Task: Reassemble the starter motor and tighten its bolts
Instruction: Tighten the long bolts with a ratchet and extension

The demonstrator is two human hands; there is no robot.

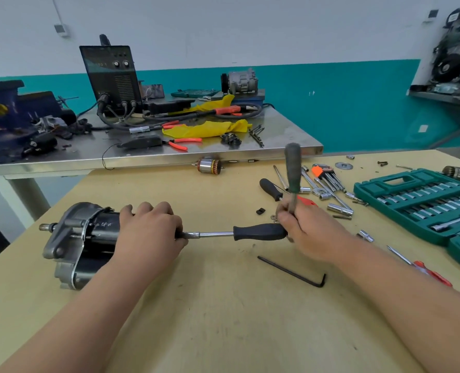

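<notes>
Housing closed: motor lies on its side on tabletop, left of centre. Left grip curled round motor's rear, steadying. Driver seated at rear end, bolt itself hidden. Right grip wrapped round upright ratchet at driver's butt. Likely mid-tightening; bolts left cannot tell.

Open tabletop fills the lower centre of the frame. Across mid-frame the starter motor, the socket driver and an upright green-handled tool, possibly a ratchet, bar the way. A hex key lies lower right of them; farther right, loose sockets and the green socket-set case crowd the table.
</notes>
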